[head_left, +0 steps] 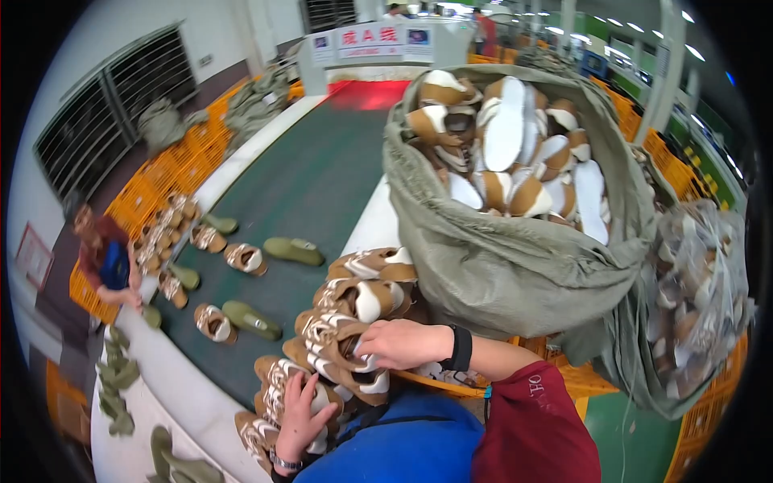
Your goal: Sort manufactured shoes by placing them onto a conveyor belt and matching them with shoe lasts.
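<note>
Brown-and-white sneakers (362, 299) stand in a row along the near right edge of a dark green conveyor belt (298, 169). My right hand (407, 344) reaches into the mouth of one sneaker (334, 342), its fingers curled over the collar and the fingertips partly hidden inside. Lower down, my left hand (302, 420) rests with spread fingers against another sneaker (278, 382). Out on the belt lie more sneakers (245, 259), beside olive-green shoe lasts (294, 251).
A big grey-green sack (515, 258) full of sneakers stands at right, beside a clear plastic bag (700, 282) of shoes. A co-worker (109, 253) stands across the belt near lined-up sneakers. Green lasts (117, 374) lie on the white ledge; orange crates (161, 177) line the far side.
</note>
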The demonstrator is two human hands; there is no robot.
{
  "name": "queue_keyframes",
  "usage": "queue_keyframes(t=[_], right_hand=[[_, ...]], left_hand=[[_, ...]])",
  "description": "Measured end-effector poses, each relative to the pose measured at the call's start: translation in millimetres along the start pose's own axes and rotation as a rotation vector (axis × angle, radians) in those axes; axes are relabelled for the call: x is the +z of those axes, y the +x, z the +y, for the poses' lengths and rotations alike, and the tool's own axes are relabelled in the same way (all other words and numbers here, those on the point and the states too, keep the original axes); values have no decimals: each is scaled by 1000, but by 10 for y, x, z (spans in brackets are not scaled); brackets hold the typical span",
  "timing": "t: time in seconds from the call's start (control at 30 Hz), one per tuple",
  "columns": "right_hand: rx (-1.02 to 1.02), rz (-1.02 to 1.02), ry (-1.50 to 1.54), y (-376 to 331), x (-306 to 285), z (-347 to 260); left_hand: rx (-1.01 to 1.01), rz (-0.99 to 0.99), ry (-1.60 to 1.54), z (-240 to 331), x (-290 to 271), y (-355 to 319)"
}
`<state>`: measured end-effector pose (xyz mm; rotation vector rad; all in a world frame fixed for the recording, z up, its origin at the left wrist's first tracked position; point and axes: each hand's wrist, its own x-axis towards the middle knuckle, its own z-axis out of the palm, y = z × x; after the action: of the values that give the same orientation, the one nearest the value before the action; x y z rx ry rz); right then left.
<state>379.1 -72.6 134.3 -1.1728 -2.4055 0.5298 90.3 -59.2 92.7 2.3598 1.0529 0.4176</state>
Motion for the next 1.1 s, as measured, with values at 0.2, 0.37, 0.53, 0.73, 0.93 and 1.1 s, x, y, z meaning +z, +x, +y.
queue_keyframes(t=[0.2, 0.37, 0.53, 0.73, 0.93, 1.1], right_hand=[[243, 668, -128, -471, -1241, -236], [1099, 977, -489, -1449, -2146, 621], [1147, 885, -144, -1693, -2229, 1540], [1209, 891, 49, -1184, -2617, 2008], [1110, 1251, 250, -1338, -2640, 2913], [672, 1252, 606, -1058, -2561, 1919]], left_hand=[[16, 56, 6, -45, -77, -113], [48, -21, -13, -1, -121, -61], [66, -47, 8, -129, -114, -43], [96, 63, -1, 175, -227, -198], [-81, 62, -173, 249, -264, -223], [-137, 81, -141, 550, -587, -258]])
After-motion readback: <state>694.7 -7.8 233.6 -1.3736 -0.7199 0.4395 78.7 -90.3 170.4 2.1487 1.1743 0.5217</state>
